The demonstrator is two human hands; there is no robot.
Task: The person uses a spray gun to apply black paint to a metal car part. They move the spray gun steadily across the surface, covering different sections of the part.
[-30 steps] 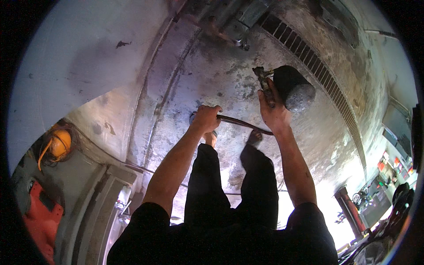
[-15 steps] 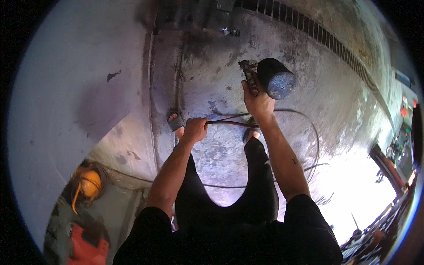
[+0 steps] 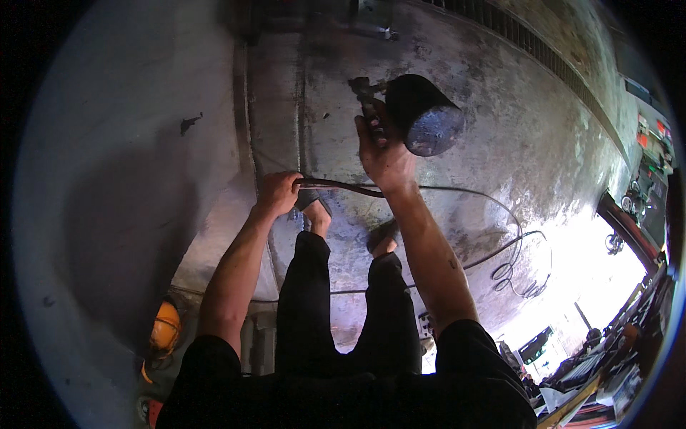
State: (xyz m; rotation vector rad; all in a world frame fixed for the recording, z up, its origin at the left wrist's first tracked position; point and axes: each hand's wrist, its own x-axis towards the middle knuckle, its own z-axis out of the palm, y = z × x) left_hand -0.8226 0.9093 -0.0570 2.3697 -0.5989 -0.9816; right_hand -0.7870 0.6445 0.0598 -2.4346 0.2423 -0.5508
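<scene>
The right hand was wrapped around the spray gun, whose cup sat on its right; left of the gun, the left hand gripped the hose, perhaps to reduce its pull.

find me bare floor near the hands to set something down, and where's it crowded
Floor looks bare between the dark cylinder and the slotted drain at upper right. A narrower, nearly bare patch lies between the floor groove and the right hand, above the hose. It is crowded around the feet, close below the hose, and at lower right, with heaped clutter.
</scene>
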